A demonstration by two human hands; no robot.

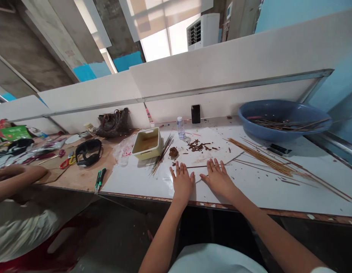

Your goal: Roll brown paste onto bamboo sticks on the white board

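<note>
My left hand (182, 181) and my right hand (218, 177) lie flat, palms down, side by side on the white sheet (136, 178) covering the table. Fingers of both are stretched out. A thin stick (196, 166) lies under or just beyond the fingertips; whether they press on it I cannot tell. A brown lump (173, 152) sits just ahead of the left hand, with brown bits (198, 146) scattered behind it. Dark sticks (161, 153) lean beside a cream tray (147, 143). Pale bare sticks (261, 159) lie fanned to the right.
A blue basin (284, 118) with sticks stands at the back right. A small bottle (181, 127) and a phone (195, 113) are against the white partition. To the left lie a bag (113, 122), black goggles (88, 151), scissors (66, 161), and another person's arm (16, 178).
</note>
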